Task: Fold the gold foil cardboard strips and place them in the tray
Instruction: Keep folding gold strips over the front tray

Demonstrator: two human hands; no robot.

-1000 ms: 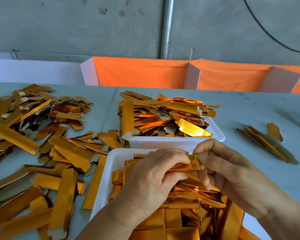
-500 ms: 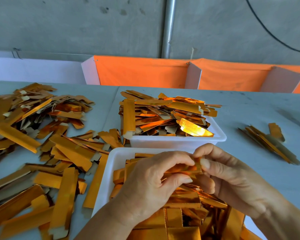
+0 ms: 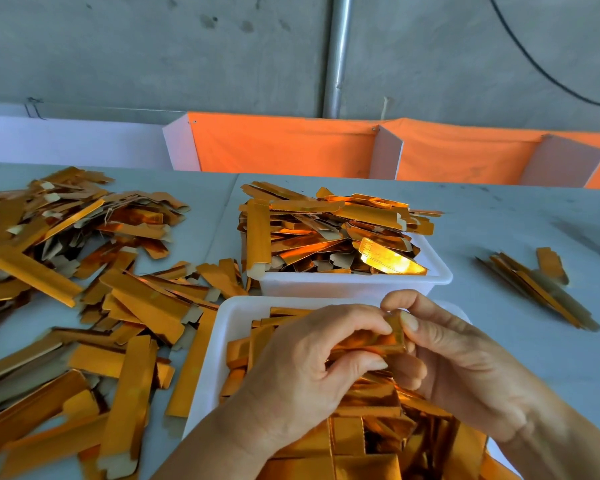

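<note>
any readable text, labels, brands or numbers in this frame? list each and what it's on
None: no readable text anywhere in the head view.
Gold foil strip held by the left hand and right hand: plain foil, no print.
Near white tray and far white tray: no label or brand visible.
Orange divider and concrete wall: only stains, no signs.

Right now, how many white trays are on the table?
2: the near tray under both hands, and the far tray directly behind it, heaped with gold strips.
</note>
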